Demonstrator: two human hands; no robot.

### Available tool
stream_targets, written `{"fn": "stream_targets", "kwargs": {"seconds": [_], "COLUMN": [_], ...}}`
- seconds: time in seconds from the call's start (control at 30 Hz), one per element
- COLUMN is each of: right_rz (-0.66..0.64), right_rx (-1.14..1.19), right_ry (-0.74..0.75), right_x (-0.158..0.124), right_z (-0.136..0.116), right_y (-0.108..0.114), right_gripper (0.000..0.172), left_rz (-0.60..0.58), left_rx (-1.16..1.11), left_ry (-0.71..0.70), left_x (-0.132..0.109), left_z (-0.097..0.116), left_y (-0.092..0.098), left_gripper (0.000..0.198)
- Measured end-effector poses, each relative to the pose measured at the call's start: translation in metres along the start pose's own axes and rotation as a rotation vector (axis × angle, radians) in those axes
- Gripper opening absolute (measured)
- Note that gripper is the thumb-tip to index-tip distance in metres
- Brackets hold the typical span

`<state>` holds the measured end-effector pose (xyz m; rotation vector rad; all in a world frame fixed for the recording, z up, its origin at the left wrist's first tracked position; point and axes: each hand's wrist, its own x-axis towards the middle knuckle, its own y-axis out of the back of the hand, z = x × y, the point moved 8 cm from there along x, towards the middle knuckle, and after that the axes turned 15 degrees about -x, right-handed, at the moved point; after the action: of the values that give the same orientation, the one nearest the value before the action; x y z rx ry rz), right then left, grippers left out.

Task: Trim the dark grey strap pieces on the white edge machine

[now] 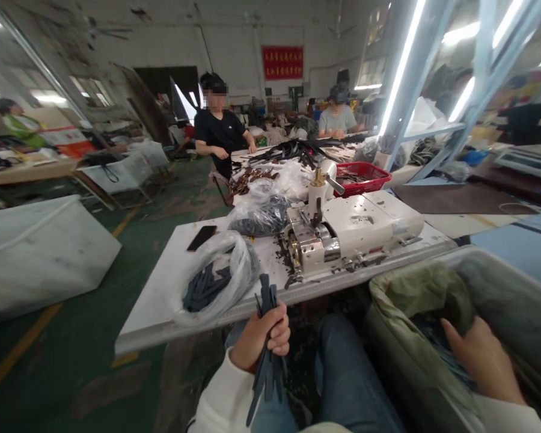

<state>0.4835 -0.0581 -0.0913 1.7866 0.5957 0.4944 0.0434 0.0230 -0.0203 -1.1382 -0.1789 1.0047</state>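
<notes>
My left hand (264, 334) is closed around a bundle of dark grey strips (265, 373), held upright over my lap at the table's front edge. To the right, my right hand (482, 355) reaches into a green sack (406, 288) that lines a grey bin (491, 264). Its thumb shows, but the other fingers are hidden inside. More dark strips are visible in the sack below that hand. On the table, an open clear plastic bag (243, 258) holds similar dark strips (207, 285). Behind it lies another plastic bag (264, 213) with dark pieces in it.
A cream machine (365, 225) stands on the white table (148, 300), dark scraps around it. A phone (202, 238) lies at the left. Beyond are a red basket (365, 177) and heaped strips. Co-workers are across the table; a white bin (49, 252) stands left.
</notes>
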Motion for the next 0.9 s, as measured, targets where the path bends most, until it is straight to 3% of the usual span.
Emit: {"fn": "stream_targets", "kwargs": {"seconds": [0.07,0.13,0.2,0.27,0.33,0.37,0.47,0.57,0.67,0.73,0.8,0.9], "right_rz": [-0.243,-0.558,-0.782,-0.768,-0.614,-0.522,-0.31,-0.206,-0.136,-0.198,-0.354,-0.529], "right_rx": [0.297,0.708,0.99,1.026,0.856,0.743,0.49,0.37,0.451,0.641,0.861,1.131], "right_ry": [0.173,0.431,0.614,0.787,0.947,1.007,1.064,1.009,0.846,0.662,0.497,0.356], "right_x": [-0.028,-0.077,-0.126,-0.157,-0.173,-0.178,-0.183,-0.182,-0.17,-0.155,-0.144,-0.139], "right_z": [-0.05,-0.137,-0.218,-0.274,-0.303,-0.31,-0.308,-0.295,-0.278,-0.266,-0.258,-0.255], "right_y": [-0.003,0.002,0.017,0.034,0.043,0.044,0.04,0.032,0.033,0.032,0.023,0.013], "right_gripper": [0.048,0.047,0.046,0.043,0.031,0.028,0.042,0.037,0.029,0.029,0.032,0.036], "left_rz": [-0.035,-0.047,-0.031,0.016,0.08,0.109,0.171,0.185,0.162,0.122,0.093,0.108], "left_rx": [0.025,0.058,0.122,0.206,0.268,0.282,0.28,0.271,0.263,0.252,0.226,0.157], "left_ry": [0.024,0.033,0.042,0.059,0.068,0.068,0.057,0.049,0.041,0.043,0.023,-0.098], "left_x": [0.003,0.005,0.004,0.003,0.001,0.0,-0.001,0.001,0.003,0.002,-0.001,-0.006], "left_z": [-0.011,-0.023,-0.034,-0.045,-0.052,-0.055,-0.06,-0.065,-0.068,-0.069,-0.067,-0.053], "left_y": [-0.013,-0.022,-0.025,-0.023,-0.016,-0.012,-0.001,0.006,0.009,0.008,0.007,0.007], "left_gripper": [0.033,0.031,0.031,0.035,0.039,0.04,0.037,0.033,0.034,0.035,0.035,0.035]}}
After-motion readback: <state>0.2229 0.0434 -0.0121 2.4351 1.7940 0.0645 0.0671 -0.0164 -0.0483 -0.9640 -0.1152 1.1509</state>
